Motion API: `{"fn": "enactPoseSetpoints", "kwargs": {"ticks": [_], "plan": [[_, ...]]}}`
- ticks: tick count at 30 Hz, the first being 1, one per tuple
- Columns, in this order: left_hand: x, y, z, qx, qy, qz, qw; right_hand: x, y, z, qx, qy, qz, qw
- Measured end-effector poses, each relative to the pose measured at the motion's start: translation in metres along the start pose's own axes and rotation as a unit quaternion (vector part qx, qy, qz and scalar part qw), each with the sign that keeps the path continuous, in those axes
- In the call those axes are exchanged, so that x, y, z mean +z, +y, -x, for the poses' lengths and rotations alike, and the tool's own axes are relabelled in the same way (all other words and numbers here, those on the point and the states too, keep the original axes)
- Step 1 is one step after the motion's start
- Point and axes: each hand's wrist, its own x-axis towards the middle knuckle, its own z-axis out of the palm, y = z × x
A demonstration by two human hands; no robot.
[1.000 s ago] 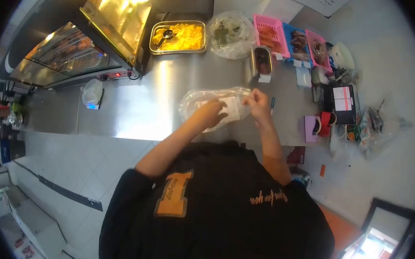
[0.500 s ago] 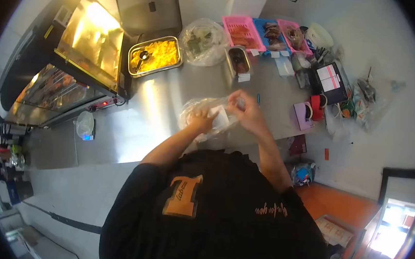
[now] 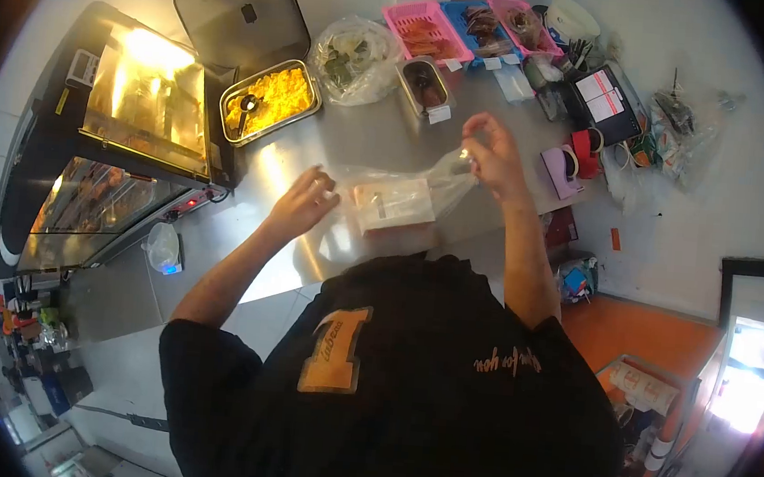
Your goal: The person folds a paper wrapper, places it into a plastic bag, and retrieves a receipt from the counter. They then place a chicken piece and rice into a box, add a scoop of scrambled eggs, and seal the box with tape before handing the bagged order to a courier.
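Note:
A clear plastic bag lies stretched over the steel counter with a pale flat box inside it. My right hand pinches the gathered upper right end of the bag and holds it raised. At the bag's left side is my left hand, its fingers bent but apart, with nothing visible in them. The box rests near the counter's front edge, close to my black shirt.
A lit food warmer stands at left, beside a tray of yellow food. Behind are a bag of greens, a small metal container and a pink basket. A tape dispenser stands at right.
My left hand has come off the bag and moved left. My right hand has moved up and right, drawing out the bag's end. The box now shows more fully.

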Motion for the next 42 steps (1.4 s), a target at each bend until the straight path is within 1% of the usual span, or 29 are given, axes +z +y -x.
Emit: {"fn": "enactPoseSetpoints", "kwargs": {"ticks": [2,4,5,7,8,10,11,13,15,17,18,19,20,21,22,23,25,26,28,29,31,32,33,34,35,37,39,40,42], "plan": [[0.0,-0.006,-0.002,-0.069,0.055,0.026,0.996,0.008,0.007,0.005,0.034,-0.097,0.006,0.995],[-0.005,-0.006,-0.011,-0.193,0.039,0.247,0.949,0.017,0.001,0.004,-0.001,-0.039,0.013,0.999],[-0.01,-0.007,-0.022,-0.172,-0.021,0.232,0.957,0.018,-0.002,0.0,-0.02,-0.009,0.018,1.0],[-0.038,-0.001,-0.061,-0.132,-0.143,0.202,0.96,0.015,0.003,-0.007,-0.047,-0.02,0.135,0.99],[-0.048,-0.001,-0.074,-0.116,-0.212,0.133,0.961,0.014,0.006,-0.009,-0.06,-0.028,0.192,0.979],[-0.064,-0.001,-0.093,-0.079,-0.346,-0.005,0.935,0.009,-0.005,-0.007,-0.124,-0.021,0.207,0.97],[-0.075,-0.002,-0.098,-0.072,-0.339,-0.038,0.937,0.005,-0.011,-0.007,-0.158,-0.02,0.215,0.964],[-0.088,-0.004,-0.103,-0.053,-0.326,-0.103,0.938,-0.006,-0.015,-0.006,-0.161,0.005,0.321,0.933],[-0.079,-0.013,-0.088,-0.047,-0.15,-0.047,0.986,-0.026,-0.003,-0.006,-0.134,0.041,0.466,0.874],[-0.058,-0.024,-0.047,-0.071,0.017,0.03,0.997,-0.052,0.041,-0.009,-0.08,0.093,0.636,0.762],[0.001,-0.042,0.001,-0.085,0.211,0.153,0.962,-0.063,0.08,-0.017,-0.028,0.033,0.615,0.787],[0.036,-0.03,0.026,-0.228,0.228,0.105,0.941,-0.07,0.126,-0.026,0.024,-0.026,0.589,0.807],[0.094,-0.026,0.053,-0.292,0.26,0.233,0.89,-0.062,0.166,-0.033,-0.119,-0.041,0.562,0.817],[0.13,-0.005,0.057,-0.315,0.221,0.297,0.874,-0.04,0.181,-0.042,-0.194,-0.06,0.511,0.835],[0.14,0.02,0.039,-0.316,0.235,0.376,0.839,-0.017,0.197,-0.051,-0.267,-0.085,0.459,0.843],[0.121,0.035,0.003,-0.296,0.181,0.349,0.871,0.003,0.222,-0.071,-0.251,-0.134,0.424,0.86],[0.139,0.043,-0.032,-0.435,0.126,0.4,0.797,0.035,0.259,-0.096,-0.173,-0.209,0.349,0.897],[0.146,0.037,-0.033,-0.412,0.128,0.4,0.809,0.048,0.271,-0.102,-0.113,-0.23,0.311,0.915],[0.16,0.027,-0.037,-0.357,0.138,0.399,0.833,0.058,0.204,-0.09,0.027,-0.188,0.173,0.966],[0.143,0.031,-0.038,-0.364,0.21,0.317,0.85,0.051,0.218,-0.091,-0.06,-0.164,0.173,0.969],[0.125,0.028,-0.025,-0.318,0.068,0.17,0.93,0.06,0.221,-0.08,-0.046,-0.112,0.099,0.988],[0.122,0.024,-0.025,-0.284,-0.003,0.092,0.954,0.069,0.221,-0.072,-0.04,-0.082,0.059,0.994],[0.132,0.023,-0.029,-0.273,-0.038,0.074,0.958,0.083,0.218,-0.067,-0.141,-0.123,0.257,0.948],[0.147,0.024,-0.034,-0.285,-0.041,0.094,0.953,0.096,0.211,-0.056,-0.176,-0.132,0.331,0.917],[0.163,0.027,-0.04,-0.302,-0.034,0.118,0.945,0.109,0.206,-0.046,-0.214,-0.135,0.401,0.88],[0.177,0.029,-0.043,-0.347,0.009,0.194,0.917,0.131,0.176,-0.013,-0.197,-0.099,0.312,0.924],[0.176,0.026,-0.052,-0.388,0.055,0.313,0.865,0.144,0.137,0.012,-0.188,-0.064,0.218,0.956],[0.166,0.022,-0.057,-0.406,0.07,0.391,0.823,0.14,0.113,0.024,-0.202,-0.049,0.214,0.954],[0.141,0.014,-0.076,-0.432,0.075,0.569,0.696,0.104,0.082,0.052,-0.227,-0.009,0.259,0.939]]}}
